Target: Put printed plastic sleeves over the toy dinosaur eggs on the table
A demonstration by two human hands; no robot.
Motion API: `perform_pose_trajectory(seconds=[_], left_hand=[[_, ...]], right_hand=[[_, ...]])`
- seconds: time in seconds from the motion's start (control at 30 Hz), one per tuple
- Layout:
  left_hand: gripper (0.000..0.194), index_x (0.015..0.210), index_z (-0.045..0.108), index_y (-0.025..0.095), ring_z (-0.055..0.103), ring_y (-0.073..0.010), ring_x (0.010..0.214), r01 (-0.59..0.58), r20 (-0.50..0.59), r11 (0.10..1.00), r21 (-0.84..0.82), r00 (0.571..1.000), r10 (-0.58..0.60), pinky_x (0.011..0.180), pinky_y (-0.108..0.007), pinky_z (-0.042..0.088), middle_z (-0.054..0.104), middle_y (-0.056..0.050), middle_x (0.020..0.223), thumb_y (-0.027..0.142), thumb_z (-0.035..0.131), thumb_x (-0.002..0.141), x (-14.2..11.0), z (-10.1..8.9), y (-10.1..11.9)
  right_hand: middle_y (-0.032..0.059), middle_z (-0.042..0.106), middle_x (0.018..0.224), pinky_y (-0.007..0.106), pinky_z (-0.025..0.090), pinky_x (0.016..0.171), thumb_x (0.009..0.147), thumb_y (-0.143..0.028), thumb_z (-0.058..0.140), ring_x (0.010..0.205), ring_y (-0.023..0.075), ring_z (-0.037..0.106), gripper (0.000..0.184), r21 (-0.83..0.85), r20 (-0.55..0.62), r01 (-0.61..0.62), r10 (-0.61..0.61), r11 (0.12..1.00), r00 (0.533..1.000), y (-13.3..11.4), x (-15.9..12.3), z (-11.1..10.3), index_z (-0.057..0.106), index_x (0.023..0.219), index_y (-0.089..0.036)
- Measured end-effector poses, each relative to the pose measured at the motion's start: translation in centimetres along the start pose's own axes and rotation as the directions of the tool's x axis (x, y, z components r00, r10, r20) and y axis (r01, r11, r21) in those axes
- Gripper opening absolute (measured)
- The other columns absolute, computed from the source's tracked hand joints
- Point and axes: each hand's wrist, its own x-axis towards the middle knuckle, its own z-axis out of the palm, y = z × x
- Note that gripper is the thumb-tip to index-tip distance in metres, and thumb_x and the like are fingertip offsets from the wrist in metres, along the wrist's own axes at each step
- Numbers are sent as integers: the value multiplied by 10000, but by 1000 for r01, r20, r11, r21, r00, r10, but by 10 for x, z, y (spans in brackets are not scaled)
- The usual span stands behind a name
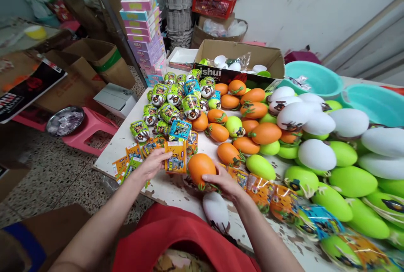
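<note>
My left hand [155, 163] pinches a small orange printed packet [176, 157] by its left edge, over the near side of the table. Beside it, my right hand [224, 180] grips an orange plastic egg [202, 168] from the right, with green strands at its lower end. Just below that egg a white egg [216, 210] lies at the table's near edge. Under my left wrist are loose orange and green packets [126, 163]. A blue packet [180, 130] rests behind the held packet, against a pile of wrapped printed eggs [170, 112].
Orange, green and white eggs [317, 154] cover the table's right side. Behind them stand a cardboard box [243, 49] of shells and turquoise basins [312, 74]. Stacked pink and purple boxes [145, 36] rise at the back left. A pink stool [91, 131] holds a metal bowl [65, 120].
</note>
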Motion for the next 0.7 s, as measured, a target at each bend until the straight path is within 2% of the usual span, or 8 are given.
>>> perform_pose_trajectory(seconds=[0.17,0.37,0.57,0.7], left_hand=[[353,1017,712,135,685,-202,765,78,180,997,16,980,-79,749,-306,520,742,-98,929,327,749,724,-1,8,10],[278,843,740,116,652,-177,684,129,187,987,99,971,-146,712,-289,495,739,-82,783,344,770,687,0,8,5],[268,742,727,112,602,-146,644,112,187,973,199,971,-150,658,-251,441,717,-57,715,352,787,641,2,25,2],[305,756,719,108,594,-151,641,125,226,945,302,954,-199,663,-269,435,705,-48,707,390,762,649,-1,39,3]], right_hand=[[81,655,1154,388,498,886,623,-323,801,1011,261,629,688,-52,95,-23,28,998,995,5,-3,11,522,1240,-202],[73,658,1142,368,508,862,623,-343,795,996,253,634,689,-61,115,-49,56,997,992,7,-5,9,515,1238,-206],[94,594,1235,393,490,899,531,-319,859,1062,270,598,957,-185,116,-111,134,976,984,12,-8,17,382,1355,-218],[91,581,1237,398,496,880,518,-291,868,1036,261,602,1018,-145,194,-106,133,984,972,16,-7,26,323,1376,-233]])
